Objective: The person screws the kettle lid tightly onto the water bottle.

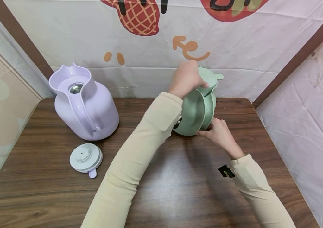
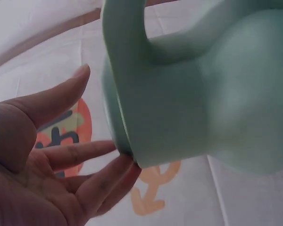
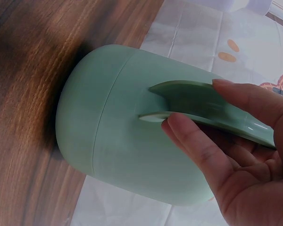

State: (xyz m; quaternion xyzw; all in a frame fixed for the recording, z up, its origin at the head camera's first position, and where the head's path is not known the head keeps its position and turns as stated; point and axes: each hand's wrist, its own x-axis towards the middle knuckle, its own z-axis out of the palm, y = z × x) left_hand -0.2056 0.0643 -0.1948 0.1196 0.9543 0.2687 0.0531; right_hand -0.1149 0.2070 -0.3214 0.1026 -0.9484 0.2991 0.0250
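Observation:
A green thermos jug (image 1: 188, 117) stands upright at the back of the table, right of centre, its lid (image 1: 208, 77) seated in the top with a small tab pointing right. My left hand (image 1: 187, 79) is over the lid. In the left wrist view its fingertips (image 2: 127, 157) touch the lid's edge near the rim, while the thumb is held apart from it. Low on the jug's handle (image 3: 188, 89), my right hand (image 3: 245, 155) grips with the thumb on one edge and the fingers round the other.
To the left stands a lilac thermos jug (image 1: 98, 107) with its mouth uncovered. A pale grey lid (image 1: 85, 158) with a lilac tab lies in front of it on the brown wooden table (image 1: 41, 190). A printed white curtain (image 1: 79, 38) hangs close behind both jugs.

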